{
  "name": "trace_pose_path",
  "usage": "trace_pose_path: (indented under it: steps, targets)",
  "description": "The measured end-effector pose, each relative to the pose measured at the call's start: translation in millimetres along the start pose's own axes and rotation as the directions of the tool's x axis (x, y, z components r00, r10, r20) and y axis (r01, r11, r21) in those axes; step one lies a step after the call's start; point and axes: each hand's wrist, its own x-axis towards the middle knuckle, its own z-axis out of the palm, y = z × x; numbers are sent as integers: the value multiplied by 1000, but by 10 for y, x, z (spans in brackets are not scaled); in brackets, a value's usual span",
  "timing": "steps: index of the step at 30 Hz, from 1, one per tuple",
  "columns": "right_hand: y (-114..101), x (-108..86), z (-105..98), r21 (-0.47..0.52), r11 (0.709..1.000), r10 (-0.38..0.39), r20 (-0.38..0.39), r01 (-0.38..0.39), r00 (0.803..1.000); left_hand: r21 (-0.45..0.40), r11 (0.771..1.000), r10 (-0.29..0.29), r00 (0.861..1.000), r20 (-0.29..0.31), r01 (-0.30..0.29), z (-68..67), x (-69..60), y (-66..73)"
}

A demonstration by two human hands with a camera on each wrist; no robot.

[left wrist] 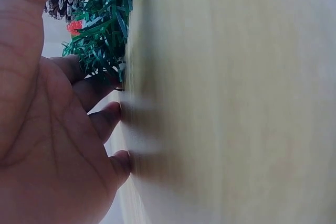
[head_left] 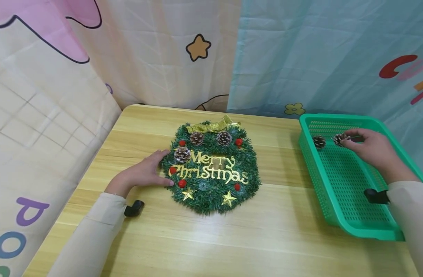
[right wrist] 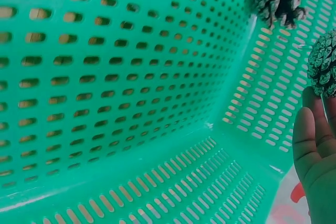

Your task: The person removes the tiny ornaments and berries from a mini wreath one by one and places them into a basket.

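L hand [head_left: 143,174] spread, touching wreath [head_left: 206,202]; R hand [head_left: 374,152] pinching pinecone [head_left: 340,140] abv basket [head_left: 346,181] flr.

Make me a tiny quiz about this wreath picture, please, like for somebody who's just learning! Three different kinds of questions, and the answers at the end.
1. How many pinecones can you count on the wreath?
2. True or false: the left hand is nearer to the wreath than to the green basket.
3. What is the right hand holding?

Key: 1. Three. 2. True; it is at the wreath's edge. 3. A pinecone.
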Motion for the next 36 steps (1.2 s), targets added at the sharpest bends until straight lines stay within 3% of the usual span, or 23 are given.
trace_pose_path:
  steps: [13,24,36]
  targets:
    - [176,136,28,-23,999,24,59,-23,998,-30,1000,0,1000,3,1,10,6,-9]
    - [225,242,77,-58,998,-1,109,7,994,-20,1000,-7,1000,5,7,7,1,14]
    - [293,311,122,-38,999,23,148,-17,989,-28,1000,-5,1000,0,5,4,-7,27]
